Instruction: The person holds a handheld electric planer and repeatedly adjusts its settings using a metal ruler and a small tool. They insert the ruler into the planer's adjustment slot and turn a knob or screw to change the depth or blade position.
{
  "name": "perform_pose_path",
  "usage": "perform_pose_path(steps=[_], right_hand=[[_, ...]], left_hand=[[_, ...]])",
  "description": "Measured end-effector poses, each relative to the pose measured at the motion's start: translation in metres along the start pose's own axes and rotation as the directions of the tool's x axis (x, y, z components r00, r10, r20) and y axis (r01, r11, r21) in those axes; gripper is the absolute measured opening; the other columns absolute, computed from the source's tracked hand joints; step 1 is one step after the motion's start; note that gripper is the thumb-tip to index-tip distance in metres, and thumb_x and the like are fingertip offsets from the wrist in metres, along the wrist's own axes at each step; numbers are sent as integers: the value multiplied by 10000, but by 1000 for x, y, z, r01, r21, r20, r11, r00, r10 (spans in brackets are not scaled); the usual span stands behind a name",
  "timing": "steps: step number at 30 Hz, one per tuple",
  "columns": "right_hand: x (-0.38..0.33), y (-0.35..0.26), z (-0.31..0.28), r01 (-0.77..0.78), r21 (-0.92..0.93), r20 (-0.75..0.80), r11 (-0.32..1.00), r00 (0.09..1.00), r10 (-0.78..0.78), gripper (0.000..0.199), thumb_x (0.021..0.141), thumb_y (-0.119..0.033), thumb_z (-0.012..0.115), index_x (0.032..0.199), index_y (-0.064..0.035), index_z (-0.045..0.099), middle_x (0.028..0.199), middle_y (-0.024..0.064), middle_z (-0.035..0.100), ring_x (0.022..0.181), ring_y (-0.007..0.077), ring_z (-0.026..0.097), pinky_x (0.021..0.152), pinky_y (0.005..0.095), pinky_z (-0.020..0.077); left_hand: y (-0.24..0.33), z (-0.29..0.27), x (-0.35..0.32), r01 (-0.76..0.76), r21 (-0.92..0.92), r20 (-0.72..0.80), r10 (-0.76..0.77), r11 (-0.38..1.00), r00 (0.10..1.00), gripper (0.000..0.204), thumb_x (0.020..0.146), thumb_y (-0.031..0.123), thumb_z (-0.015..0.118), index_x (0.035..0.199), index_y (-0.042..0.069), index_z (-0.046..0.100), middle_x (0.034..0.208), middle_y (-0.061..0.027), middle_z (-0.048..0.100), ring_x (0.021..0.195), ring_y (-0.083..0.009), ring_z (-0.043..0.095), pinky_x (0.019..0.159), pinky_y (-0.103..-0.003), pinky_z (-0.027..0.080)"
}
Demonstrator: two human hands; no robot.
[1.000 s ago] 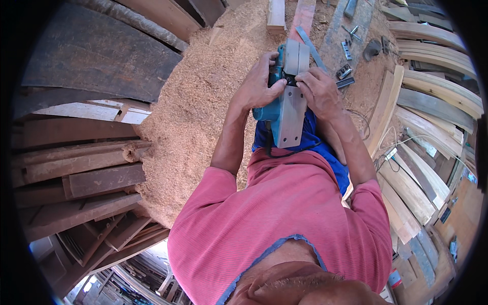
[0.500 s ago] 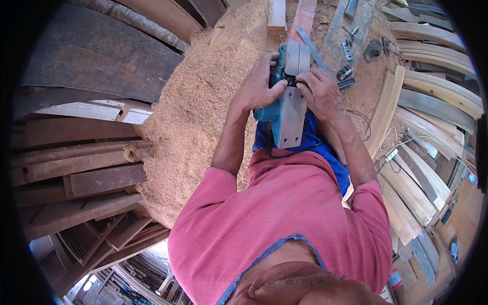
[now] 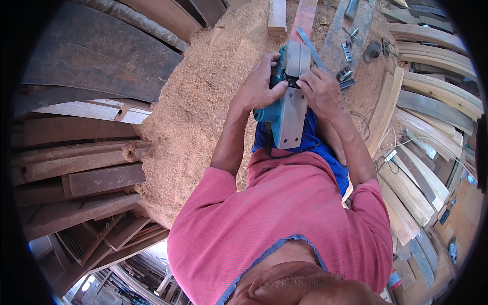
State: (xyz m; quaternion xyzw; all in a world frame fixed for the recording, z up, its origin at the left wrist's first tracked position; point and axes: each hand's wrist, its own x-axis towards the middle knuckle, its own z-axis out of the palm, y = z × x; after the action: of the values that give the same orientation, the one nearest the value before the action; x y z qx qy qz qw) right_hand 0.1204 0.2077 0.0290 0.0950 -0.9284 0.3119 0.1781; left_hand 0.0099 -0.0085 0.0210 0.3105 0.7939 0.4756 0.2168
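Note:
A teal electric hand planer (image 3: pixel 294 117) rests sole-up over my lap, its grey metal base plates facing upward. My left hand (image 3: pixel 262 86) wraps round its left side, with the thumb at the dark cutter slot (image 3: pixel 290 81) between the two plates. From the other side, my right hand (image 3: pixel 321 91) has its fingers bent and pinched at the slot's right end. Whatever those fingertips hold, if anything, is too small to make out. Just beyond my right hand lies a long flat metal strip (image 3: pixel 311 47), slanting past the planer's front.
On a worn plank (image 3: pixel 333 38) ahead right lie a T-shaped metal tool (image 3: pixel 353 34), a slotted metal piece (image 3: pixel 346 52) and a small metal block (image 3: pixel 344 73). Wood shavings (image 3: pixel 188 117) cover the floor to the left. Stacked boards (image 3: pixel 81 152) line the left; loose planks (image 3: pixel 406 188) and a white cable (image 3: pixel 432 137) lie right.
My right fingers have shifted very slightly at the cutter slot. The planer and my left hand stay in place.

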Motion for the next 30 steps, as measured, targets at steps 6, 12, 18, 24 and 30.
perform_pose_path(steps=[6,12,18,24,30], right_hand=[[1,-5,-2,-30,-6,16,1000,999,30,101,992,-93,747,1074,-39,723,999,167,690,956,389,706,833,470,577],[5,-8,0,62,74,-8,995,998,-61,166,990,-103,749,1149,-54,747,1041,140,704,995,374,717,857,468,585],[9,-11,4,45,31,29,999,999,-46,131,1002,-118,742,1119,-59,731,1003,137,679,983,374,705,851,473,577],[12,-13,4,43,64,-5,997,999,-43,103,994,-118,754,1052,-45,710,981,147,668,960,381,687,845,479,560],[10,-14,7,30,36,-9,999,1000,-30,100,1004,-147,749,1054,-68,713,981,141,667,964,371,698,833,479,569]], left_hand=[[-2,2,-1,1,-11,8,-1,1000,1000,820,946,204,768,1631,15,359,1480,-340,579,1373,-411,619,1170,-494,497],[-5,1,0,-39,10,8,39,999,999,827,917,186,751,1623,2,363,1465,-335,584,1371,-423,615,1169,-498,493],[-5,1,-1,-77,54,-10,77,996,997,823,891,196,706,1613,-18,374,1459,-342,582,1378,-442,602,1178,-509,477],[-8,0,-1,-74,32,-27,75,997,997,801,909,206,672,1619,-27,386,1469,-337,578,1384,-451,595,1184,-511,467],[-9,2,-1,-88,-3,-36,88,996,995,783,921,213,654,1617,-33,394,1461,-335,584,1378,-449,597,1189,-512,461]])
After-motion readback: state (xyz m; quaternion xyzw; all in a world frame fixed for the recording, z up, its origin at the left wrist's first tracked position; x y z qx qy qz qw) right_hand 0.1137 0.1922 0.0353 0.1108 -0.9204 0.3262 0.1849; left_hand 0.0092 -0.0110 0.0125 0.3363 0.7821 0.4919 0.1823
